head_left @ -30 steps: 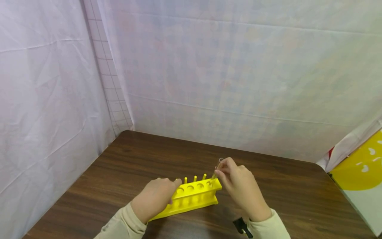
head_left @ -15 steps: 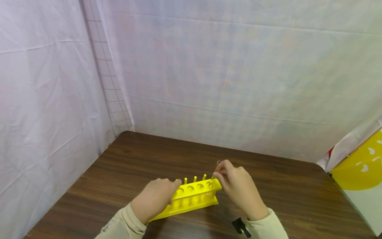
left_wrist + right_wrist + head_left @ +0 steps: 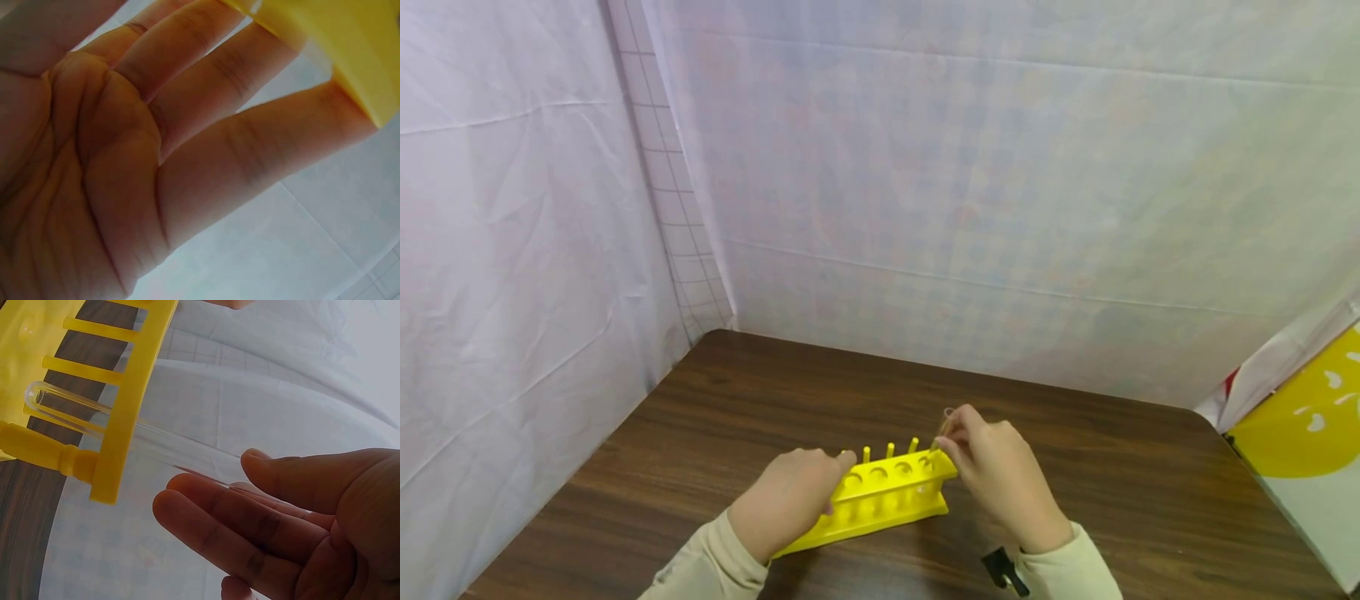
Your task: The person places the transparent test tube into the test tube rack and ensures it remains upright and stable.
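Note:
A yellow test tube rack [image 3: 880, 523] stands on the table in the head view, with a row of holes in its top plate. My left hand [image 3: 793, 498] grips the rack's left end; up close in the left wrist view, fingertips meet its yellow edge [image 3: 350, 56]. Between thumb and fingers, my right hand [image 3: 1003, 482] pinches a clear glass test tube [image 3: 187, 440] near its open end. The tube runs through the rightmost hole of the top plate [image 3: 134, 394], slightly tilted, and its rounded bottom is close to the base plate.
Several upright yellow pegs [image 3: 891, 448] line the rack's back. The dark wood table [image 3: 715, 417] meets white curtains [image 3: 1000, 208] behind and on the left. A small black clip-like piece [image 3: 1002, 570] is by the right sleeve. A yellow and white panel [image 3: 1285, 433] stands at far right.
My right hand has come down a little and slightly left with the test tube, which sits lower in the rack. The left hand and the rack have stayed put.

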The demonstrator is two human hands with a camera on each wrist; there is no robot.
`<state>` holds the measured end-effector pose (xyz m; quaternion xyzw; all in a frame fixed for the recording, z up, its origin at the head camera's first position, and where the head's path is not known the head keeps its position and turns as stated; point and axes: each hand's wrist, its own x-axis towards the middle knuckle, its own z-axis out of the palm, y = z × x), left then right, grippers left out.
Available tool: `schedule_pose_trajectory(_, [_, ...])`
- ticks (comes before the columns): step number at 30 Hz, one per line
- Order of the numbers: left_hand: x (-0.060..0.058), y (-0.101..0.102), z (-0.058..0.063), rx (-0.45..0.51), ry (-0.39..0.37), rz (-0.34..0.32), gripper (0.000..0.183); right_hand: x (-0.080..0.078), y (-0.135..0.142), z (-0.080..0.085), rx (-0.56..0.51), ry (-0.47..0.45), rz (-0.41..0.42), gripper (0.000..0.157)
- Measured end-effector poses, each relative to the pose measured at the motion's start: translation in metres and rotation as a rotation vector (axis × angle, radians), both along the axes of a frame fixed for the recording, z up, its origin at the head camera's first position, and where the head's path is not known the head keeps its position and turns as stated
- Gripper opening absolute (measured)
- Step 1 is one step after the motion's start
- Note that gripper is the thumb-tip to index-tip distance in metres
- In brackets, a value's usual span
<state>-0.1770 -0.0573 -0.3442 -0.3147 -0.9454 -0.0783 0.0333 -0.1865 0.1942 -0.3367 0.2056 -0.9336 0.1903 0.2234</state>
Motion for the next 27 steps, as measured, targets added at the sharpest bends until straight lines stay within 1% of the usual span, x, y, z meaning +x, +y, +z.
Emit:
schedule_pose_trajectory(9, [-0.0003, -0.0002, -0.0024, 0.004, 0.009, 0.003, 0.04, 0.0001, -0.0013, -0.0019, 0.021, 0.002, -0.01, 0.015])
schedule_pose_trajectory(14, [-0.0005, 0.0002, -0.0019, 0.004, -0.008, 0.007, 0.039, 0.0, -0.0024, -0.0019, 0.023, -0.023, -0.018, 0.014])
schedule_pose_trajectory(17, [-0.0003, 0.0003, -0.0016, 0.005, 0.001, 0.005, 0.039, 0.0, -0.0027, -0.002, 0.033, -0.032, -0.022, 0.014])
schedule_pose_trajectory(22, [0.0001, 0.0001, -0.0007, 0.007, 0.016, -0.001, 0.039, 0.0001, -0.003, -0.0029, 0.042, -0.023, -0.021, 0.015])
schedule_pose_trajectory(27, [-0.0001, 0.0006, 0.0001, 0.005, 0.008, 0.008, 0.039, -0.0001, -0.0037, -0.0039, 0.043, -0.021, -0.019, 0.015])
